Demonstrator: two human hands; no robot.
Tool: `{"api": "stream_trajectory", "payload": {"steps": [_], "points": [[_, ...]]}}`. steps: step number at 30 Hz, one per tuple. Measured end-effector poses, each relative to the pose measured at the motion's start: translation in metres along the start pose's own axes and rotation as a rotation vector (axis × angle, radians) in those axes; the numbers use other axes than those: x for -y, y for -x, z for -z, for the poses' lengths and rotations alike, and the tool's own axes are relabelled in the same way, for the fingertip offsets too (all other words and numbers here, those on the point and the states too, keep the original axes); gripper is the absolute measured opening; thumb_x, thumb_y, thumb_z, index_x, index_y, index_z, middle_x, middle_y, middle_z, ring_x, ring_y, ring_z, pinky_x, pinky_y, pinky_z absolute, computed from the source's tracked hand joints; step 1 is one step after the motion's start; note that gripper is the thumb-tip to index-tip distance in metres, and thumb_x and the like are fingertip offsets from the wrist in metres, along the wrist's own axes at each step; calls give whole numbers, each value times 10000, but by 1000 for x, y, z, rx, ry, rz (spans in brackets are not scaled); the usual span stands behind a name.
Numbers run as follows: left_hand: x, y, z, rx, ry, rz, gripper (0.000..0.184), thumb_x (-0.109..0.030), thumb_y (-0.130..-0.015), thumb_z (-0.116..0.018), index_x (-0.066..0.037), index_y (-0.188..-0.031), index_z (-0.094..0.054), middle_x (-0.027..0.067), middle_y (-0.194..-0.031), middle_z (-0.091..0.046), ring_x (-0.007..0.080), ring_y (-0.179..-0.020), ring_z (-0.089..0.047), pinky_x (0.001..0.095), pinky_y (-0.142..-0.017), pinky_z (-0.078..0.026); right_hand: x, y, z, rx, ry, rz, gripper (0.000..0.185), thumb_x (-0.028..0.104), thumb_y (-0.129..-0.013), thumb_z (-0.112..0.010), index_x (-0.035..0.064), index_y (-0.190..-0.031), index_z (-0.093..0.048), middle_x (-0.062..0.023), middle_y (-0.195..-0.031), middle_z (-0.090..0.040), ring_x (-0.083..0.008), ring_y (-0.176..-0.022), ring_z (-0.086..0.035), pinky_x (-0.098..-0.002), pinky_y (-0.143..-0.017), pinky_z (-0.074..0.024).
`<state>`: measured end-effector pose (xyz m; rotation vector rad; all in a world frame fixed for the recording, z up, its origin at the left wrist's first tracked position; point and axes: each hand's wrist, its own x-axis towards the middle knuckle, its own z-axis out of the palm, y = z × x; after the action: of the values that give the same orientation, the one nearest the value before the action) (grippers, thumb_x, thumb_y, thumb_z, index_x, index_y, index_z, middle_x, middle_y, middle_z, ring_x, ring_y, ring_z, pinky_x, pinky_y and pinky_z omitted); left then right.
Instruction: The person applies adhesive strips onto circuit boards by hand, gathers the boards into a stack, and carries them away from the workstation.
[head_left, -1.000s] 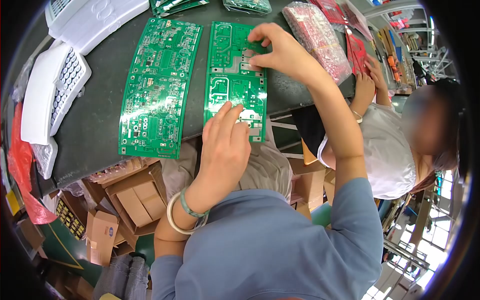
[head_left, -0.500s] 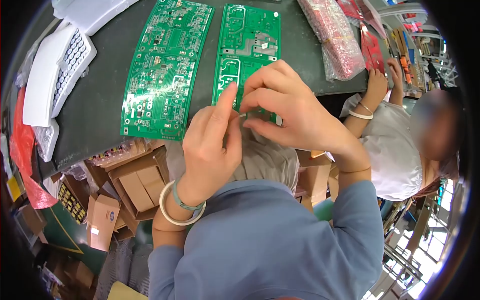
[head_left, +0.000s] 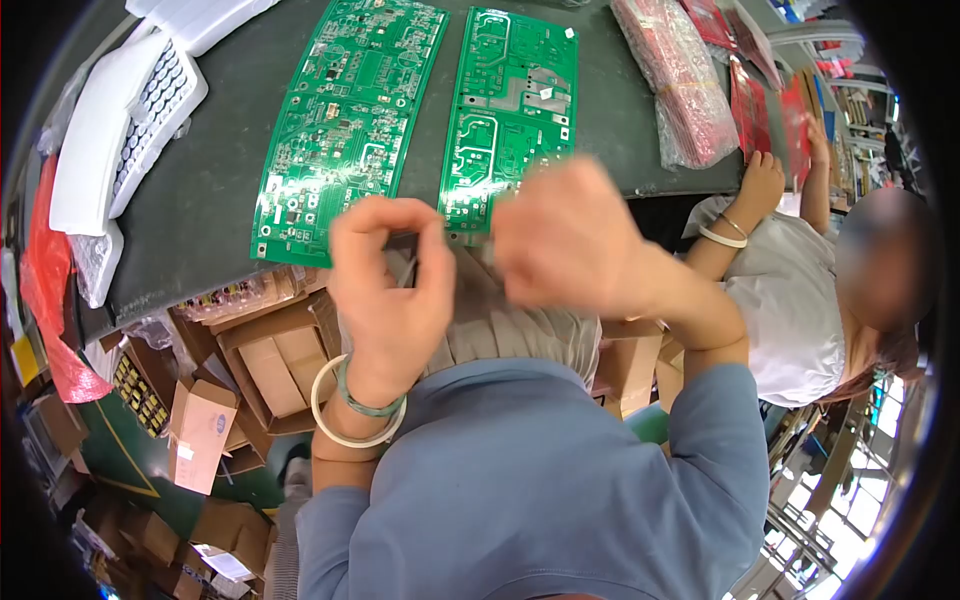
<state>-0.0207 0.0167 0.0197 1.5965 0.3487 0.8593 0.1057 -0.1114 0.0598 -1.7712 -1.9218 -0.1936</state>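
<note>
My left hand (head_left: 390, 285) is curled in front of the table edge, thumb and forefinger bent together in a ring; what they pinch, if anything, is too small to make out. Blurred by motion, my right hand (head_left: 570, 240) is closed over the near end of a green circuit board (head_left: 515, 110) that carries a small white sticker. Whether it touches that board I cannot tell, and its fingertips are smeared. Left of it lies a second green circuit board (head_left: 345, 120) densely fitted with small parts, its near right corner behind my left hand.
On the dark table (head_left: 215, 190), a white foam tray (head_left: 120, 140) stands at the left. A bubble-wrapped bundle (head_left: 680, 90) lies at the right. Beside me a person (head_left: 770, 310) handles red bagged pieces (head_left: 750, 105). Cardboard boxes (head_left: 275, 375) sit below the table edge.
My hands have drawn apart from where they met around a small pale piece. The left fingers have curled in, and the right hand has closed and blurred. The neighbour's far hand has lifted a red piece.
</note>
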Motion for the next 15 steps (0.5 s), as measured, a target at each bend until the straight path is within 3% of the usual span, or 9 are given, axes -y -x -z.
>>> {"api": "stream_trajectory", "payload": {"steps": [2,4,8,10,15], "points": [[-5,7,-7,165,-195,-48,273,98,-748,-628,-11,-981,-538,115,-868,-586,233,-772,-595,311,-694,-488,-37,-19,7,-9,-55,-310,109,65,-681,-651,63,-747,-565,-94,-993,-550,-271,-961,-543,-362,-822,-431],[-9,9,-17,280,-247,-132,328,92,-701,-654,-7,-994,-544,139,-892,-587,334,-828,-583,387,-728,-487,-82,-25,3,135,-215,-452,96,113,-761,-642,43,-790,-583,-92,-1025,-543,-272,-998,-520,-349,-874,-416],[2,12,-22,294,-282,-167,369,96,-701,-643,-2,-1041,-540,136,-940,-601,323,-883,-589,407,-794,-466,-104,-35,-9,306,-185,-467,116,150,-783,-627,42,-819,-606,-82,-1028,-543,-264,-1043,-478,-353,-931,-366],[3,11,-22,286,-317,-199,327,84,-733,-655,0,-1029,-545,124,-916,-607,295,-837,-599,368,-713,-490,-106,-39,-8,340,-182,-461,116,149,-783,-626,41,-821,-606,-83,-1026,-540,-267,-1045,-477,-355,-930,-367],[3,11,-23,289,-321,-221,357,92,-718,-652,-6,-1046,-549,119,-920,-610,297,-850,-592,376,-723,-486,-106,-39,-11,368,-156,-459,114,148,-782,-621,42,-822,-610,-86,-1012,-532,-274,-1042,-474,-361,-921,-374]]}}
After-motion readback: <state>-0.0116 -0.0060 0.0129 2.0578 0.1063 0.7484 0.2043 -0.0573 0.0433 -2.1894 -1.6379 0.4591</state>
